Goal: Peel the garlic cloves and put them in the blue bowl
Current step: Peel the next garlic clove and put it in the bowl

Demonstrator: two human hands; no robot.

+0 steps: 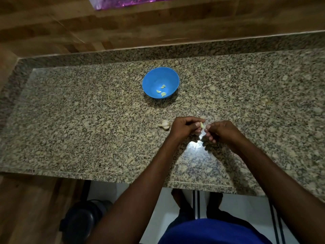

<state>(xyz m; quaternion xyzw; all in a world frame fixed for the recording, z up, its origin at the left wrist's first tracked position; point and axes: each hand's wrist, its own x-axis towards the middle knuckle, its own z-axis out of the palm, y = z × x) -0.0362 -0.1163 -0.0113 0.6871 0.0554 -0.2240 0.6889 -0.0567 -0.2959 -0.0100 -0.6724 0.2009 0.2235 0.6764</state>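
Observation:
A blue bowl [149,80] stands on the granite counter [88,120] and holds three peeled garlic cloves [163,86]. Nearer to me, my left hand [184,126] and my right hand [221,130] meet over the counter and pinch one pale garlic clove [202,125] between their fingertips. Most of that clove is hidden by my fingers. The rest of the garlic bulb [164,124] lies on the counter just left of my left hand, apart from it.
A raised granite ledge [175,48] runs along the counter's back, with wood panelling behind. The counter's front edge [123,178] is near my body. A dark round object [80,221] sits on the floor at lower left.

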